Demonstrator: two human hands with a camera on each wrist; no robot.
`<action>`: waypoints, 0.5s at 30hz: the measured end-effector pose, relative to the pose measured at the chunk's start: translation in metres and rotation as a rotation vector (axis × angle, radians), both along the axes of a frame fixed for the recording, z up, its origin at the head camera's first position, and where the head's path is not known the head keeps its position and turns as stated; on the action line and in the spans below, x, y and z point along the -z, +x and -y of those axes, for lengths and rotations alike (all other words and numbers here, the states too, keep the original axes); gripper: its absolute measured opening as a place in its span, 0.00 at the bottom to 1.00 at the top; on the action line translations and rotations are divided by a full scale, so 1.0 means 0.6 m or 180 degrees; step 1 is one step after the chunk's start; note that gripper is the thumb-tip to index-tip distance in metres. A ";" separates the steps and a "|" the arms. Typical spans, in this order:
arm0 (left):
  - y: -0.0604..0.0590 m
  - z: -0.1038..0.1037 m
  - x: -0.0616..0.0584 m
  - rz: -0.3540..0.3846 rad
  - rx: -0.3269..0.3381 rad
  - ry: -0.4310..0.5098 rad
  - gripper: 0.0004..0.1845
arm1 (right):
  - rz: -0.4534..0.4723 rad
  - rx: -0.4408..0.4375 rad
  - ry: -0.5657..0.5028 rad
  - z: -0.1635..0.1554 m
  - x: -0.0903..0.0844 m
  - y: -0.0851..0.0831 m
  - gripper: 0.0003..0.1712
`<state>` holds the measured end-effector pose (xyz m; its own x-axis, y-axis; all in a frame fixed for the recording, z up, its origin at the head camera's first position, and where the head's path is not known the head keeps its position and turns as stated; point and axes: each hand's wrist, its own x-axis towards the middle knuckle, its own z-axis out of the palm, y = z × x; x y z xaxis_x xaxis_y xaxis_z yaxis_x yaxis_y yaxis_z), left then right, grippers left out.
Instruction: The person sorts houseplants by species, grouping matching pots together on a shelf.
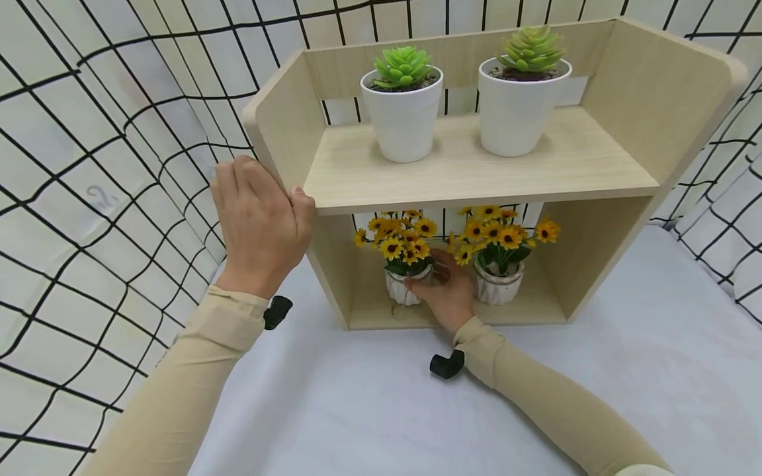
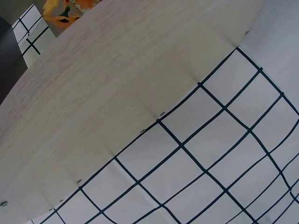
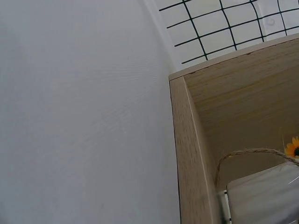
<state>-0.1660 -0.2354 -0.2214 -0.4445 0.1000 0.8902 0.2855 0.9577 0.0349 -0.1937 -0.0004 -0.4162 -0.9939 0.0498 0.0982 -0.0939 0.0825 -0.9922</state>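
A light wooden two-level shelf (image 1: 476,178) stands on a white surface. My left hand (image 1: 262,218) grips its left side panel (image 2: 93,93) near the top, with the thumb against the front edge. My right hand (image 1: 443,287) reaches into the lower compartment and holds the left sunflower pot (image 1: 400,291), a small white ribbed pot with yellow flowers. In the right wrist view this pot (image 3: 261,196) shows a loop of twine (image 3: 243,154) beside the shelf's side panel (image 3: 191,163). A second sunflower pot (image 1: 499,285) stands just right of that hand.
Two white pots with green succulents (image 1: 403,116) (image 1: 518,109) stand on the upper shelf. A white cloth with a black grid (image 1: 89,198) hangs behind and at both sides. The white tabletop (image 1: 369,410) stretches in front of the shelf.
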 end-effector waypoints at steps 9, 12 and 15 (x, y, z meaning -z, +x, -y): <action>0.001 -0.004 -0.002 0.0044 -0.0019 -0.0028 0.19 | -0.0108 -0.0015 0.0064 -0.002 0.004 -0.001 0.46; 0.001 -0.003 -0.001 0.0032 -0.0043 -0.0027 0.19 | -0.0199 -0.0049 0.0120 -0.001 0.007 -0.002 0.46; 0.000 -0.001 -0.001 0.0000 -0.0041 -0.0014 0.18 | -0.0261 -0.0153 0.0162 -0.002 0.009 -0.003 0.46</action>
